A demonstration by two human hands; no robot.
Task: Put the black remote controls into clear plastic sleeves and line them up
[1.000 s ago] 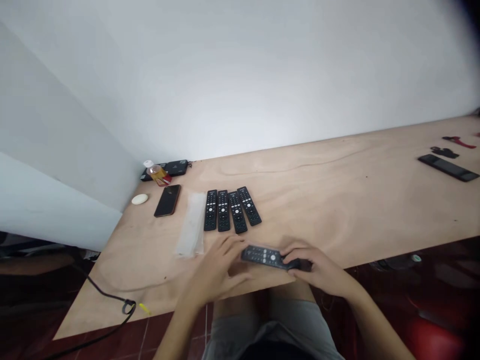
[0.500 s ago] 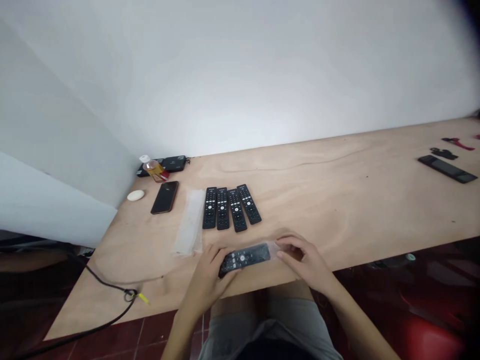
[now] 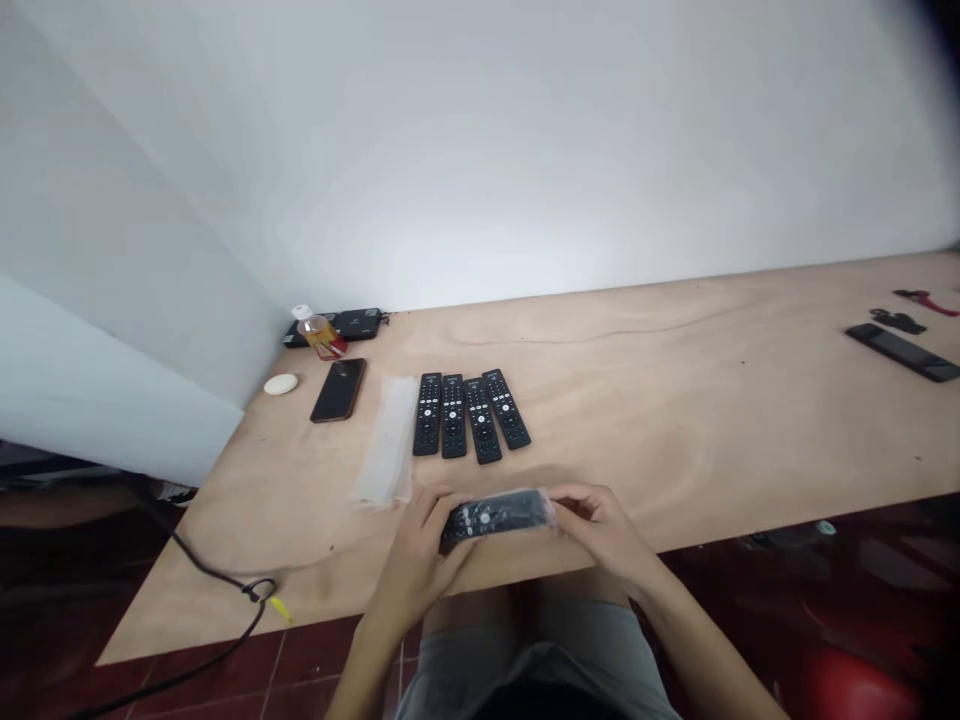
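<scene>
A black remote control (image 3: 502, 512) in a clear plastic sleeve is held between my two hands near the table's front edge. My left hand (image 3: 425, 545) grips its left end, thumb below and fingers above. At the other end, my right hand (image 3: 595, 518) pinches the sleeve's end (image 3: 550, 508). Beyond my hands lie several bare black remotes (image 3: 453, 416) side by side, buttons up. Left of them is a flat stack of clear plastic sleeves (image 3: 387, 440).
A dark phone (image 3: 338, 390), a white round object (image 3: 281, 384), a bottle (image 3: 322, 335) and black boxes (image 3: 358, 323) occupy the table's left. Far right lie a long black device (image 3: 902, 351) and small items. A black cable (image 3: 210, 570) crosses the left front edge.
My right hand has moved in against the right end of the remote, and its fingers have closed more. The loose sleeve end shows less. The whole view has shifted slightly.
</scene>
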